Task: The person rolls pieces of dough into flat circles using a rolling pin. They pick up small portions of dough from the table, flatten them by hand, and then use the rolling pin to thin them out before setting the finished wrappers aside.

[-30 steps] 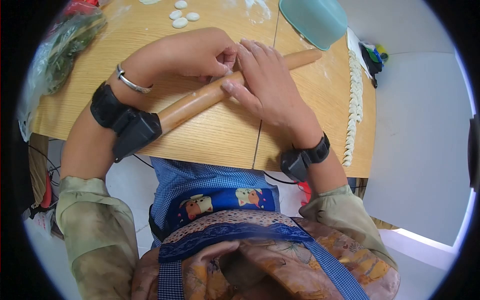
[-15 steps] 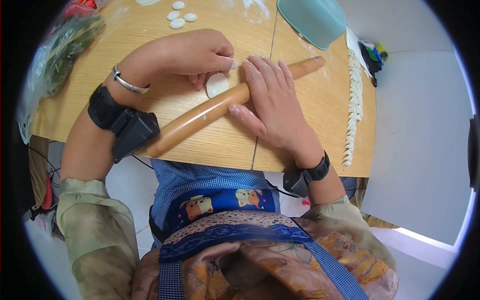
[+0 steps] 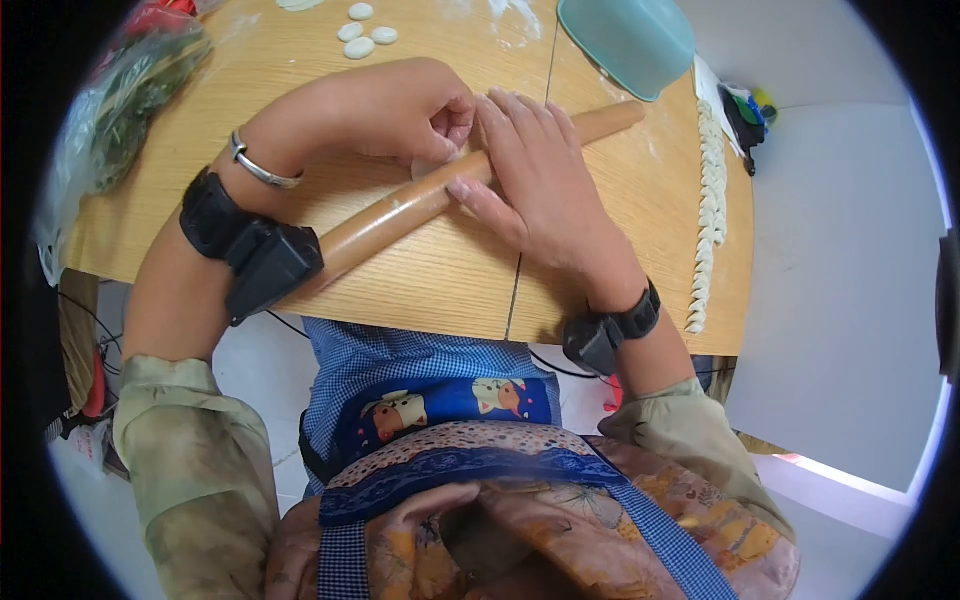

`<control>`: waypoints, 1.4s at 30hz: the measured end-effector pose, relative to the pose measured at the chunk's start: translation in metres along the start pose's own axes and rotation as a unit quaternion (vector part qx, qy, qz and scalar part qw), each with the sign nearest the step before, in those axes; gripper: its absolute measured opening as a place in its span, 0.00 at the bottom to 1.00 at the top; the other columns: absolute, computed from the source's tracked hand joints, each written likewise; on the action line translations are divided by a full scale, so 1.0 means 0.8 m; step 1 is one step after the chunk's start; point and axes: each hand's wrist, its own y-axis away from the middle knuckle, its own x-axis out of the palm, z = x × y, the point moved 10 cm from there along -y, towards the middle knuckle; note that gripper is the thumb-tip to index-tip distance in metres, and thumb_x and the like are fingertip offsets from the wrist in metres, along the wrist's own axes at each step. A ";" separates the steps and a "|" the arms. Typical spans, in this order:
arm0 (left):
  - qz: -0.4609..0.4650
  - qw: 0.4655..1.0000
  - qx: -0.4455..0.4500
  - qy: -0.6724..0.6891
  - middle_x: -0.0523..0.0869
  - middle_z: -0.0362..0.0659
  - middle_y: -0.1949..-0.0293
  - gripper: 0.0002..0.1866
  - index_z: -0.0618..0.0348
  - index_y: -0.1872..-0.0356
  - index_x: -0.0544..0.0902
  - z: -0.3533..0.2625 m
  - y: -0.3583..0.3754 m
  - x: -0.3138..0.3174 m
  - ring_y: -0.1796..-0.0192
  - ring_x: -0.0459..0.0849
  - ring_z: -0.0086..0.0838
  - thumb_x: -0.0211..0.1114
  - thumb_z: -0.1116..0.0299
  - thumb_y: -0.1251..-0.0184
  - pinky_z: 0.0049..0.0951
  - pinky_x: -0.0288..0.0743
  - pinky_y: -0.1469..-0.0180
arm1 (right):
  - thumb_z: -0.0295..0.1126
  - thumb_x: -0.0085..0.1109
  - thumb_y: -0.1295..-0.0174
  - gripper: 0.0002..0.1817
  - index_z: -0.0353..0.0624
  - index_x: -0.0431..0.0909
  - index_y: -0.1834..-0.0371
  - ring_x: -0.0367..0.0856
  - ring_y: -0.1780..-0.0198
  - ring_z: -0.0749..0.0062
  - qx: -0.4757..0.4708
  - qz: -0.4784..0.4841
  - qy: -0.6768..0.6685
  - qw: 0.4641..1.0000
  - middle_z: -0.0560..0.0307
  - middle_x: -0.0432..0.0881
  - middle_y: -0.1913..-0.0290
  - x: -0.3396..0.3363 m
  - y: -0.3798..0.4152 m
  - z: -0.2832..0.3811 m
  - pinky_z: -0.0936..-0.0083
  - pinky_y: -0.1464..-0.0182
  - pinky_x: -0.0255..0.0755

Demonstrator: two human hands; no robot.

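Observation:
My left hand (image 3: 420,110) is curled closed, its fingers at the edge of a thin round dough wrapper (image 3: 428,170). Most of that wrapper is hidden by the hand and by a long wooden rolling pin (image 3: 400,212), which lies slantwise against or over it. Across the pin rests my right hand (image 3: 545,185), open and flat, with fingers stretched forward and thumb on the near side. Flour whitens the right fingertips.
Several small dough discs (image 3: 358,47) lie at the back of the wooden table (image 3: 440,295). A teal basin (image 3: 630,45) stands at the back right. Folded dumplings (image 3: 708,210) form a row along the right edge. A plastic bag of greens (image 3: 130,115) sits at the left.
The rolling pin has shifted away from me, covering more of the dough wrapper. My right hand moved forward and slightly left with it; my left fingers curled tighter.

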 end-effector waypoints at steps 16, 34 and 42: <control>0.014 0.990 -0.103 0.100 0.83 0.39 0.74 0.05 0.66 0.63 0.82 0.007 0.010 0.002 0.75 0.83 0.21 0.64 0.73 0.32 0.22 0.79 0.72 | 0.60 0.56 0.29 0.44 0.28 0.68 0.29 0.67 0.26 0.36 0.018 0.010 0.021 1.000 0.30 0.71 0.30 -0.004 0.020 0.002 0.40 0.21 0.52; 0.019 0.996 0.005 -0.081 0.85 0.42 0.74 0.06 0.67 0.67 0.82 -0.017 0.006 0.004 0.72 0.84 0.24 0.69 0.74 0.37 0.26 0.78 0.67 | 0.59 0.57 0.30 0.44 0.30 0.66 0.26 0.63 0.22 0.37 0.041 0.025 0.023 0.999 0.32 0.68 0.26 -0.009 0.055 0.008 0.39 0.18 0.46; 0.023 0.986 -0.122 0.112 0.84 0.42 0.76 0.08 0.64 0.64 0.80 0.005 0.014 0.009 0.77 0.87 0.25 0.63 0.69 0.28 0.23 0.79 0.74 | 0.59 0.57 0.30 0.43 0.29 0.68 0.28 0.64 0.23 0.37 0.042 0.024 0.016 0.999 0.32 0.70 0.27 -0.009 0.046 0.002 0.40 0.19 0.48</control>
